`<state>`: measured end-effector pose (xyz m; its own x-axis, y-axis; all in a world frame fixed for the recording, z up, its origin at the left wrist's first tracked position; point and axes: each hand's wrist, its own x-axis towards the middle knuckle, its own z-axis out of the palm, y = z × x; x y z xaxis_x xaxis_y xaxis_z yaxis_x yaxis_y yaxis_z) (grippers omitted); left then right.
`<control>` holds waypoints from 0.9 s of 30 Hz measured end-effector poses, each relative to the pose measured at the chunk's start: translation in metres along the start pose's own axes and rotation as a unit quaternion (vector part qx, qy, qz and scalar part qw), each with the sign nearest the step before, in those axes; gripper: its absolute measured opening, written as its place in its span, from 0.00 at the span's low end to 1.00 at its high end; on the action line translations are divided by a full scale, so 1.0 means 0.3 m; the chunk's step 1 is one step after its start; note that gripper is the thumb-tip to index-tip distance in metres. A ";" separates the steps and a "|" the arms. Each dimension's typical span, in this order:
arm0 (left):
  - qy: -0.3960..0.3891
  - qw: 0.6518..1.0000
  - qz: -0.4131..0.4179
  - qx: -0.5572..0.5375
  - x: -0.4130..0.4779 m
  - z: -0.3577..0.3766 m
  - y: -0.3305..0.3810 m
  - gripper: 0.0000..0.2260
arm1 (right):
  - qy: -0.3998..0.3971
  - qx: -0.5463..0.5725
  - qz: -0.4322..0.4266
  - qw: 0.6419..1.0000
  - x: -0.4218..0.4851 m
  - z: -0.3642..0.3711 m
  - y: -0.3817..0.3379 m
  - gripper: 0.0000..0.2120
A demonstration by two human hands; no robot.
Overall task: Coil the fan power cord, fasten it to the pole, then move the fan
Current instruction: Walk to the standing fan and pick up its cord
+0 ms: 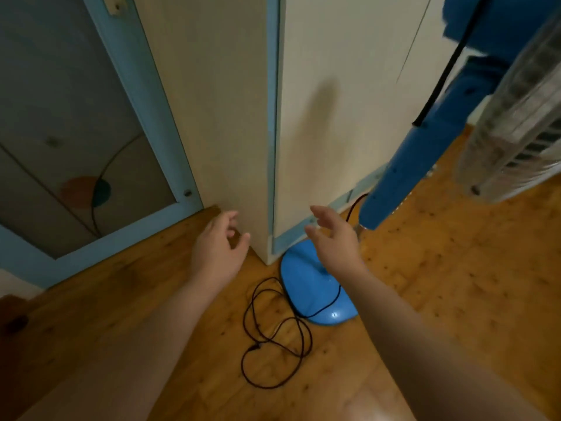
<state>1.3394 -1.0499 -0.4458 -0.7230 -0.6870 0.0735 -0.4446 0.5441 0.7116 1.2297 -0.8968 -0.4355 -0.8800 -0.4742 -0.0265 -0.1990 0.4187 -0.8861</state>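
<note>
Your left hand and right hand hover slack, holding nothing; the power cord looks limp and light, so pinch near its plug and loop it

fan base is sitting on floor, just right of wall corner. pole is running up and right from base toward fan head. power cord is lying in loose loops on floor, left of and before base, one strand crossing over base. door is standing left of corner. left hand is hovering before corner, right hand above base.
</note>
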 end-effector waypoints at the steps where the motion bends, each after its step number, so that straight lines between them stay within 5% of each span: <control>1: -0.004 1.000 -0.003 -0.007 -0.001 0.055 -0.054 0.20 | 0.003 -0.003 0.000 1.000 0.004 0.034 0.070 0.18; 17: -0.065 0.997 -0.032 0.021 -0.053 0.961 -0.942 0.15 | -0.001 -0.064 0.009 0.998 0.062 0.641 1.164 0.15; 27: -0.074 0.991 -0.061 0.089 -0.148 1.237 -1.251 0.14 | -0.037 -0.139 -0.022 0.989 0.001 0.853 1.507 0.14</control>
<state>1.3421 -1.0449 -0.9755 -0.7214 -0.6824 -0.1178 -0.6105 0.5465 0.5733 1.2498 -0.9059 -0.9547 -0.8362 -0.5474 -0.0332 -0.3560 0.5878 -0.7265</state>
